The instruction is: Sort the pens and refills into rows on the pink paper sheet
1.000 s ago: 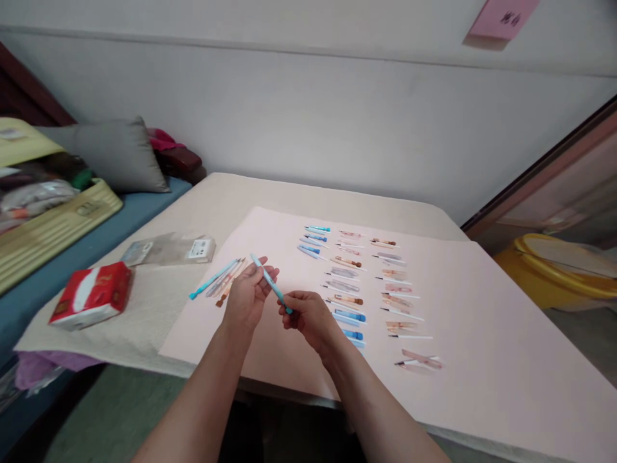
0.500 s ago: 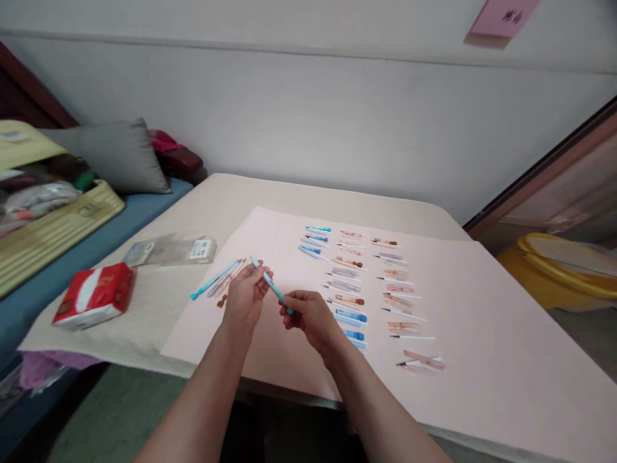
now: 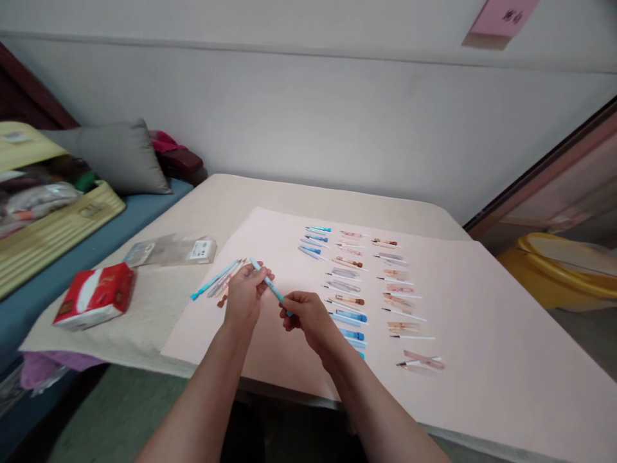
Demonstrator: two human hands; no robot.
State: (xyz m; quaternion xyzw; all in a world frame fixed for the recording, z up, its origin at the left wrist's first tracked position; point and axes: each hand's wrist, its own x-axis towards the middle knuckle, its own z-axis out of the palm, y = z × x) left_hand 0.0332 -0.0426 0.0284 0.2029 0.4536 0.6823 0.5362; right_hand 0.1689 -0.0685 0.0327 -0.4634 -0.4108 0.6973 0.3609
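Both my hands hold one light blue pen point(image 3: 268, 285) above the pink sheet point(image 3: 457, 334). My left hand point(image 3: 245, 297) pinches its upper part near the pale tip. My right hand point(image 3: 307, 317) is closed round its lower blue end. A few whole pens point(image 3: 216, 278) lie just left of my left hand. To the right, several taken-apart pen pieces point(image 3: 366, 283) lie in neat rows: blue, brown, pink and clear barrels with thin refills.
A red tissue pack point(image 3: 93, 295) and a clear plastic packet point(image 3: 169, 250) lie on the beige cloth at the left. A grey pillow point(image 3: 116, 156) and a yellow tray point(image 3: 53, 226) sit on the bed beyond. A yellow basin point(image 3: 559, 270) is at the right.
My hands and the pen have dropped slightly toward the table. The grip on the pen is the same.
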